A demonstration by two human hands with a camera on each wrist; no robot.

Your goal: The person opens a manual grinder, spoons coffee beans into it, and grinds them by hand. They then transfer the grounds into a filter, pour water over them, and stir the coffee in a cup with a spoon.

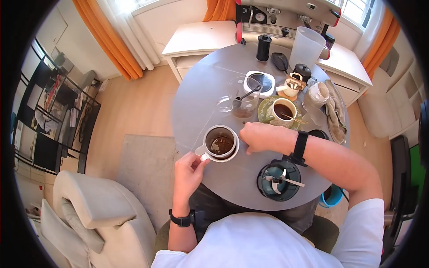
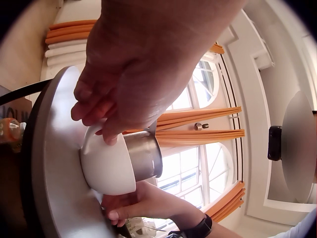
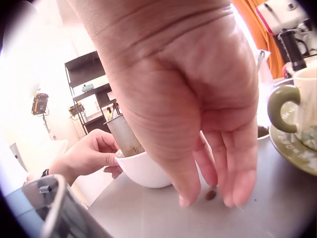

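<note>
My left hand [image 1: 187, 172] pinches a white cup [image 2: 106, 166] at its handle, and the cup stands upright on the grey table. Inside it sits a metal strainer cup [image 2: 144, 156] with wet brown grounds at the bottom, seen from the head view. To the right of the cup, my right hand [image 3: 193, 114] reaches down to the tabletop with fingers mostly straight. A small brown bean-like piece [image 3: 211, 195] lies on the table right by its fingertips. Past that hand, a green-handled mug of dark coffee [image 1: 283, 111] rests on a green saucer [image 1: 263, 107].
A clear jug with a black spoon [image 1: 243, 105] and a white scale [image 1: 267, 80] stand behind. A bladed appliance base [image 1: 272, 192] is near the front edge. A cloth [image 1: 335, 111] and jar [image 1: 318, 91] lie right. The espresso machine [image 1: 268, 31] is at the back.
</note>
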